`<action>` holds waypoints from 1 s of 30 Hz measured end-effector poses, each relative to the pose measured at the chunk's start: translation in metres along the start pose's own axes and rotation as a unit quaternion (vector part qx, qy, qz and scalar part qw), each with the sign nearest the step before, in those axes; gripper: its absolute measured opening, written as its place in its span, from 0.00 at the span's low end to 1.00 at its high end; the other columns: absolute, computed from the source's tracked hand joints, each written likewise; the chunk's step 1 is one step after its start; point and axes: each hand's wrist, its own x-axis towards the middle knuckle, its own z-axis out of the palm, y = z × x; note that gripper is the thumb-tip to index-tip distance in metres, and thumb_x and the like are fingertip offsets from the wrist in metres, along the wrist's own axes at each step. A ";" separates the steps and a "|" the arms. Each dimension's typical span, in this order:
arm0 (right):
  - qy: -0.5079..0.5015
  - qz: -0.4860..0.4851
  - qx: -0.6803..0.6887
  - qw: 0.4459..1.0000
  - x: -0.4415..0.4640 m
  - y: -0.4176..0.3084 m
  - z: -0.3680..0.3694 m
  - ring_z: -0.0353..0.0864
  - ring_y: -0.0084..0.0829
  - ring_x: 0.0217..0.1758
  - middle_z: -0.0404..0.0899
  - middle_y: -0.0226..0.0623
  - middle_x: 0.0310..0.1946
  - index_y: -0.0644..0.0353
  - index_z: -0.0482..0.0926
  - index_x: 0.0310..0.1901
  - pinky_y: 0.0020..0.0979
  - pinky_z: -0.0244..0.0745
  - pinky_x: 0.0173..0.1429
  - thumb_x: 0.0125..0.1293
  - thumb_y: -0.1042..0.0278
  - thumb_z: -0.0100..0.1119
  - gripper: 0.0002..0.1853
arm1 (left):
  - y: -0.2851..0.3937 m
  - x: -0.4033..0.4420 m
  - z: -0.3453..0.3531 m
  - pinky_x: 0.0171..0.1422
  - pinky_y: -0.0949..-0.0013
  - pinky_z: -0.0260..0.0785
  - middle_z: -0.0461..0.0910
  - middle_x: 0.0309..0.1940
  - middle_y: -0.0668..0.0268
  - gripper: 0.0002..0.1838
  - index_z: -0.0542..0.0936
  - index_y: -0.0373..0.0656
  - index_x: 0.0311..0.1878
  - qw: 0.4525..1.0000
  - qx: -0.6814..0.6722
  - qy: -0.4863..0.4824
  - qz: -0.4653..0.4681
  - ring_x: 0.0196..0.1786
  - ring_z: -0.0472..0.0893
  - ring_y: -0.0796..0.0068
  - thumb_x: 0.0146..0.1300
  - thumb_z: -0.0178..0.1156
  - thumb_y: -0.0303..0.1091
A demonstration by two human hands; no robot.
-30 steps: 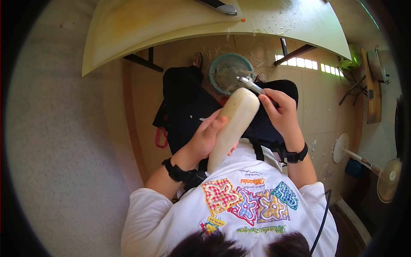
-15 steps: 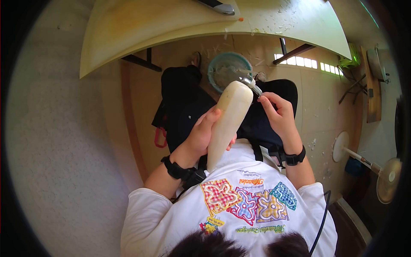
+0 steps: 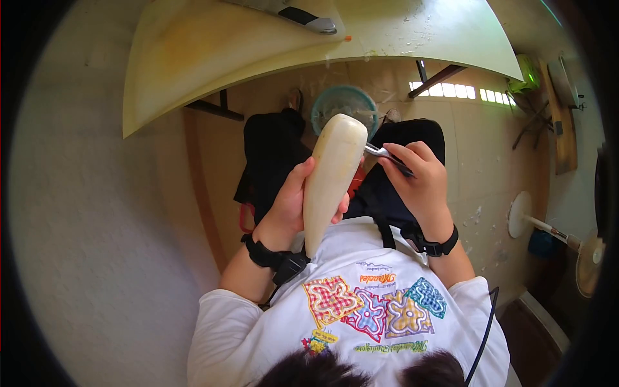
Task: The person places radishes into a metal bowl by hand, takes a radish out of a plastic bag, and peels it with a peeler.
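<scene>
A large white radish (image 3: 333, 171) is tilted in front of my chest, its thick end away from me and its thin tip near my shirt. My left hand (image 3: 290, 200) is wrapped round its lower half, thumb on the left side and fingertips showing on the right. In my right hand (image 3: 419, 177) is a peeler (image 3: 390, 158) with a metal head and dark handle, gripped between thumb and fingers. The peeler's head is at the radish's right side, partly hidden behind it. Below, between my legs, a blue basin (image 3: 371, 103) with pale peelings stands on the floor.
A pale table (image 3: 213, 58) spans the top, with a dark-handled knife (image 3: 309, 20) and scraps on it. A fan (image 3: 518, 216) stands at the right, and a wall (image 3: 84, 213) is at the left. Peelings are scattered on the floor.
The peeler has moved from the radish's thick end down along its right side, toward me. The radish has turned more upright and shifted slightly left.
</scene>
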 end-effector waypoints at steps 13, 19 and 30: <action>0.078 0.089 0.039 0.992 0.000 0.023 -0.017 0.80 0.29 0.29 0.80 0.36 0.31 0.59 0.87 0.43 0.27 0.73 0.33 0.59 0.72 0.73 0.10 | 0.003 0.018 -0.010 0.30 0.63 0.79 0.81 0.38 0.56 0.32 0.75 0.37 0.59 0.999 -0.014 -0.008 0.028 0.39 0.84 0.62 0.74 0.47 0.60; 0.125 0.184 0.080 0.972 -0.018 0.057 -0.046 0.76 0.19 0.31 0.79 0.32 0.31 0.64 0.86 0.44 0.22 0.69 0.35 0.64 0.72 0.71 0.09 | 0.015 0.043 -0.023 0.29 0.64 0.81 0.80 0.39 0.59 0.30 0.75 0.38 0.59 0.997 0.040 0.058 0.032 0.36 0.85 0.64 0.75 0.47 0.59; 0.066 0.358 0.298 0.882 -0.048 0.056 -0.034 0.68 0.12 0.29 0.75 0.21 0.28 0.66 0.84 0.45 0.17 0.59 0.31 0.69 0.68 0.66 0.09 | 0.019 0.056 -0.030 0.29 0.63 0.82 0.78 0.55 0.53 0.33 0.69 0.35 0.67 0.992 0.104 0.070 0.014 0.37 0.85 0.65 0.75 0.49 0.56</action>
